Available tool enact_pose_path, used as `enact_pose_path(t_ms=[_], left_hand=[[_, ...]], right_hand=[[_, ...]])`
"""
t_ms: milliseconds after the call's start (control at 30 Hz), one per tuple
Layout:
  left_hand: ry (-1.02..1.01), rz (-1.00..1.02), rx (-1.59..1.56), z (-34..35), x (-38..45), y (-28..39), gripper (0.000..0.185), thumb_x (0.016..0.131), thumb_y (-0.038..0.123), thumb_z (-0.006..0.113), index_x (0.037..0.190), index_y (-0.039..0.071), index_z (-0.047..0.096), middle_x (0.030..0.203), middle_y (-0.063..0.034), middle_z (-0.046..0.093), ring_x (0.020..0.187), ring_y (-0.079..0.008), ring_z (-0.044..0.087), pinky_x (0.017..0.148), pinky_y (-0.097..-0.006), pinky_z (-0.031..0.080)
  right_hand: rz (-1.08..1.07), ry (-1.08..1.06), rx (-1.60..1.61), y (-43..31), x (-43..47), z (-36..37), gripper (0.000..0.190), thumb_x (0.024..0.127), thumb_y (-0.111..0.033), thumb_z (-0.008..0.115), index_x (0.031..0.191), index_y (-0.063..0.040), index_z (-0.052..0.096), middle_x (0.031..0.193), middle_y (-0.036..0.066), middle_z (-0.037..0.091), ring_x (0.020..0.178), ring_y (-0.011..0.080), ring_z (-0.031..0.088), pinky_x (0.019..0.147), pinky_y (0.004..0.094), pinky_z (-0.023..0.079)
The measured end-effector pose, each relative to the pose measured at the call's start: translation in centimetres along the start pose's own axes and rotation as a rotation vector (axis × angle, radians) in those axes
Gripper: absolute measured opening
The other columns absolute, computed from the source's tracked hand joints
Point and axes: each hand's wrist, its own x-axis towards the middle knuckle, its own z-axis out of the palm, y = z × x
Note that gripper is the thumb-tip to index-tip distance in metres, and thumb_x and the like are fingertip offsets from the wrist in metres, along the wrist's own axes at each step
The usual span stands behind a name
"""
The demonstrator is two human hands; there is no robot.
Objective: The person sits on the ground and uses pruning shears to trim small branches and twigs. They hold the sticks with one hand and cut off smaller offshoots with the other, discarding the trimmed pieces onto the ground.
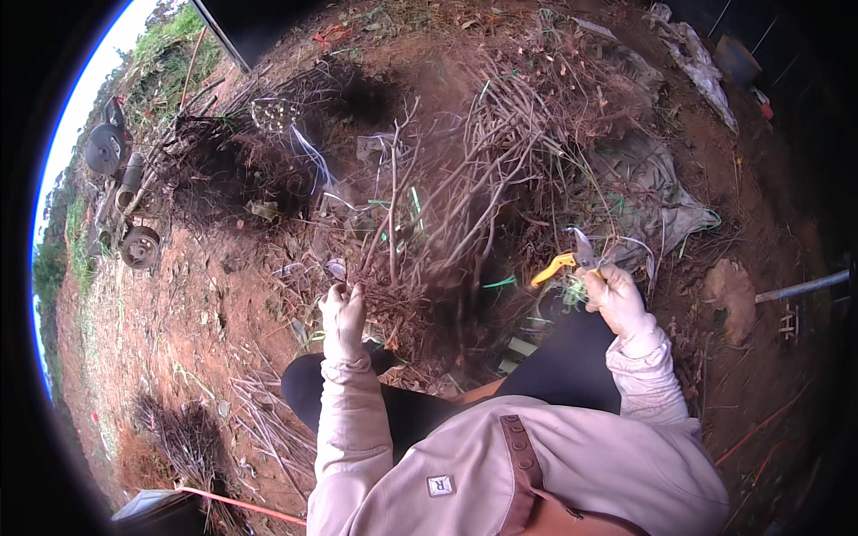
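Observation:
My gloved right hand (615, 298) grips pruning shears (554, 269) with yellow handles. Their blades point away from me and one handle juts out to the left. Loose green strands hang just below the shears. In front of my left knee, my gloved left hand (343, 313) pinches the edge of a tangle of thin brown roots (395, 298). What exactly lies between its fingertips is too small to make out. Bare woody stems (393, 221) rise from that tangle and lean away from me. Between my hands, dark shadow hides part of the pile.
Bundled sticks (516, 114) lie ahead, beside a crumpled grey sheet (647, 194). A dark root heap (234, 167) sits at left, near a wheeled machine (127, 181). More twigs (188, 435) lie at lower left, by an orange cord (248, 509). A metal pole (801, 288) reaches in from the right.

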Motion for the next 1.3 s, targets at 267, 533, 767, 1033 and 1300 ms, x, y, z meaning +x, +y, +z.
enact_pose_path(t_ms=[267, 533, 767, 1033, 1300], left_hand=[[-0.4, -0.015, -0.624, -1.9, 8.5, 4.9, 0.017, 0.083, 0.01, 0.059, 0.097, 0.0, 0.064, 0.084, -0.0057, 0.065, 0.073, -0.0125, 0.059, 0.066, -0.0238, 0.047], [-0.838, 0.094, 0.567, 9.9, 9.5, 7.1, 0.018, 0.084, 0.012, 0.06, 0.098, 0.001, 0.065, 0.077, -0.0047, 0.064, 0.066, -0.0124, 0.06, 0.058, -0.0247, 0.048], [-0.712, -0.095, -0.217, 5.9, 7.7, 6.3, 0.024, 0.084, 0.008, 0.062, 0.104, -0.003, 0.061, 0.089, -0.008, 0.067, 0.073, -0.014, 0.063, 0.063, -0.0245, 0.05], [-0.652, 0.394, -1.339, -9.8, 0.7, 10.0, 0.037, 0.085, 0.014, 0.063, 0.117, 0.0, 0.05, 0.102, -0.0149, 0.061, 0.101, -0.0301, 0.059, 0.092, -0.0441, 0.046], [-0.436, 0.695, -1.306, -15.8, -0.7, 9.8, 0.016, 0.085, 0.004, 0.053, 0.1, 0.004, 0.052, 0.094, -0.0095, 0.056, 0.093, -0.0235, 0.053, 0.093, -0.0409, 0.04]], right_hand=[[0.463, -0.802, -0.145, 1.2, 0.1, 2.7, 0.038, 0.092, -0.04, 0.052, 0.09, -0.004, 0.061, 0.058, -0.004, 0.047, 0.048, 0.0054, 0.044, 0.045, 0.0216, 0.039], [0.012, -0.614, -0.045, 7.7, -3.7, 9.0, 0.057, 0.081, -0.037, 0.061, 0.121, -0.001, 0.044, 0.112, 0.011, 0.051, 0.104, 0.0171, 0.048, 0.09, 0.0315, 0.04], [0.192, -0.514, 0.034, 6.3, -3.9, 7.1, 0.064, 0.069, -0.01, 0.066, 0.126, -0.003, 0.039, 0.098, 0.004, 0.048, 0.089, 0.0158, 0.05, 0.083, 0.0295, 0.043], [0.239, -0.232, 0.467, 4.7, -4.7, 6.7, 0.06, 0.064, 0.009, 0.055, 0.122, -0.003, 0.044, 0.093, 0.003, 0.049, 0.081, 0.0144, 0.053, 0.073, 0.0276, 0.049], [0.115, -0.246, 0.254, 4.1, -7.5, 6.6, 0.052, 0.069, 0.008, 0.056, 0.119, -0.004, 0.048, 0.091, 0.001, 0.051, 0.081, 0.0119, 0.054, 0.07, 0.0246, 0.047]])
